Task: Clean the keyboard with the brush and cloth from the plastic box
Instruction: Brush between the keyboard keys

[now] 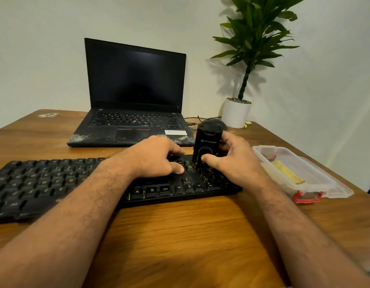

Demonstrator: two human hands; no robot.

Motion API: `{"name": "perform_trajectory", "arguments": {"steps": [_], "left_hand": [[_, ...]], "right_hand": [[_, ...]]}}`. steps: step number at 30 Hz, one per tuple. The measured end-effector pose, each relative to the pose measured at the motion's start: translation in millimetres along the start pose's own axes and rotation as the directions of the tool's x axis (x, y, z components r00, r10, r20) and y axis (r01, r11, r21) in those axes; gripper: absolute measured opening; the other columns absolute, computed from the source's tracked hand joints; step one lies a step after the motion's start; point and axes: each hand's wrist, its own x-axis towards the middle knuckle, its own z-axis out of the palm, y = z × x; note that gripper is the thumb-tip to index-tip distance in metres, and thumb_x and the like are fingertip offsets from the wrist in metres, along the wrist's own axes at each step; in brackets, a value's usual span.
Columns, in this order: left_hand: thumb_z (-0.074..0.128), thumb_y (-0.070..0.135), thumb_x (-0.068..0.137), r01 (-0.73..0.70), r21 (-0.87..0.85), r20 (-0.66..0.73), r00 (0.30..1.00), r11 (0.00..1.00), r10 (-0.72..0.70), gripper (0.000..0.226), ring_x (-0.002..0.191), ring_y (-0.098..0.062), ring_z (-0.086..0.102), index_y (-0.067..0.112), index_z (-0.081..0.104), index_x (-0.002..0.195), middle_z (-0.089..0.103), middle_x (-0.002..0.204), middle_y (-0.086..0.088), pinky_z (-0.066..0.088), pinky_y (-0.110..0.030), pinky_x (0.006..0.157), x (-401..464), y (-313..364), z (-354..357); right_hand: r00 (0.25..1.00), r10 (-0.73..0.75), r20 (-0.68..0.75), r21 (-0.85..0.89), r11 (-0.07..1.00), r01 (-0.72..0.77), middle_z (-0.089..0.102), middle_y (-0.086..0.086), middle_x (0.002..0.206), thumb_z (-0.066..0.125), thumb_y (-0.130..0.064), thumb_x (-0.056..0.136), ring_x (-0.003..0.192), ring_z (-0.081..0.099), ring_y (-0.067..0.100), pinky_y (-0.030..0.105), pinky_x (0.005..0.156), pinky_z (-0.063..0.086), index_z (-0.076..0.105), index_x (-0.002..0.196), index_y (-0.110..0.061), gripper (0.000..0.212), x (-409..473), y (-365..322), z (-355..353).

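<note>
A black keyboard point(55, 183) lies across the wooden table in front of me. My right hand point(231, 161) grips an upright black brush point(207, 144), its lower end down on the keys at the keyboard's right end. My left hand point(157, 156) rests on the keyboard just left of the brush, fingers curled loosely onto the keys. To the right sits an open clear plastic box point(325, 181) with a red clasp, and a yellowish cloth point(288, 173) lies inside it.
An open black laptop point(134, 100) with a dark screen stands behind the keyboard. A potted plant point(237, 113) in a white pot sits at the back right corner. A black mouse point(213, 123) and cable lie behind the brush. The table edge runs close to the box on the right.
</note>
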Motion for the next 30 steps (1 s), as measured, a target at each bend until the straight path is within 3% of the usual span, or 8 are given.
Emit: {"name": "perform_trajectory", "arguments": {"steps": [3,7,12,18,22,26,28,30], "left_hand": [[0.071,0.044,0.086,-0.007,0.012,-0.003,1.0,1.0,0.007,0.056,0.117,-0.012,0.056,0.04,0.053,0.138,0.06,0.136,0.009,0.04,-0.025,0.094,0.4,-0.1,0.4],[0.07,0.043,0.086,-0.006,0.003,0.007,1.0,1.0,0.006,0.055,0.12,-0.012,0.055,0.039,0.053,0.139,0.058,0.138,0.009,0.039,-0.024,0.094,1.0,0.3,-0.3],[0.071,0.042,0.086,-0.013,-0.002,0.017,1.0,1.0,0.013,0.052,0.12,-0.012,0.055,0.04,0.054,0.136,0.06,0.136,0.009,0.043,-0.029,0.099,1.1,0.8,-0.8],[0.069,0.041,0.088,-0.023,-0.016,0.021,0.999,1.0,0.023,0.052,0.101,-0.005,0.05,0.039,0.054,0.137,0.059,0.136,0.011,0.037,-0.023,0.09,-0.2,0.9,-0.8],[0.071,0.042,0.086,-0.024,-0.015,0.01,1.0,1.0,0.024,0.049,0.097,-0.005,0.05,0.043,0.056,0.134,0.062,0.13,0.011,0.039,-0.024,0.088,0.7,-0.3,-0.7],[0.071,0.043,0.086,-0.017,-0.01,0.011,1.0,1.0,0.018,0.051,0.096,-0.005,0.05,0.041,0.055,0.135,0.061,0.131,0.01,0.039,-0.024,0.089,1.1,-0.7,-0.6],[0.071,0.043,0.086,-0.016,-0.009,0.011,1.0,1.0,0.016,0.052,0.095,-0.005,0.049,0.041,0.055,0.135,0.061,0.132,0.01,0.038,-0.024,0.088,0.9,-0.7,-0.6],[0.071,0.042,0.086,-0.017,-0.013,0.013,1.0,1.0,0.017,0.051,0.094,-0.005,0.049,0.041,0.056,0.135,0.061,0.131,0.01,0.038,-0.024,0.087,0.5,-0.5,-0.4]], "right_hand": [[0.999,0.039,-0.02,-0.039,0.998,-0.04,0.065,-0.019,0.1,0.075,-0.021,0.085,0.087,0.067,0.0,0.017,0.071,0.05,0.058,0.128,-0.033,0.048,5.4,3.2,3.2],[0.982,0.091,-0.165,-0.089,0.99,-0.107,0.067,-0.004,0.121,0.072,-0.022,0.088,0.105,0.06,0.009,0.025,0.086,0.044,0.055,0.132,-0.023,0.047,11.1,5.0,-0.4],[0.996,0.086,-0.025,-0.028,0.996,-0.087,0.059,-0.023,0.096,0.073,-0.021,0.087,0.084,0.058,-0.006,0.01,0.066,0.041,0.05,0.119,-0.037,0.042,7.3,2.9,2.4],[0.975,0.141,-0.172,0.006,0.99,-0.142,0.063,-0.008,0.12,0.074,-0.022,0.086,0.111,0.06,0.011,0.031,0.093,0.047,0.05,0.134,-0.027,0.053,11.0,7.6,1.9],[0.992,0.125,-0.02,0.072,0.99,-0.123,0.058,-0.024,0.102,0.075,-0.02,0.085,0.093,0.056,-0.008,0.019,0.075,0.047,0.053,0.128,-0.035,0.05,8.3,4.1,4.0],[0.973,0.169,-0.158,0.014,0.986,-0.168,0.062,-0.007,0.127,0.071,-0.022,0.089,0.112,0.058,0.006,0.014,0.088,0.037,0.048,0.14,-0.023,0.056,12.4,6.7,-3.3],[0.972,0.179,-0.15,0.024,0.984,-0.177,0.06,-0.007,0.131,0.07,-0.022,0.091,0.114,0.053,0.004,-0.004,0.068,0.021,0.048,0.141,-0.024,0.055,9.0,6.0,-9.1],[0.984,0.144,-0.103,0.066,0.988,-0.138,0.063,-0.013,0.126,0.075,-0.024,0.086,0.114,0.057,0.004,0.002,0.085,0.036,0.053,0.134,-0.03,0.053,5.5,7.6,-8.6]]}}
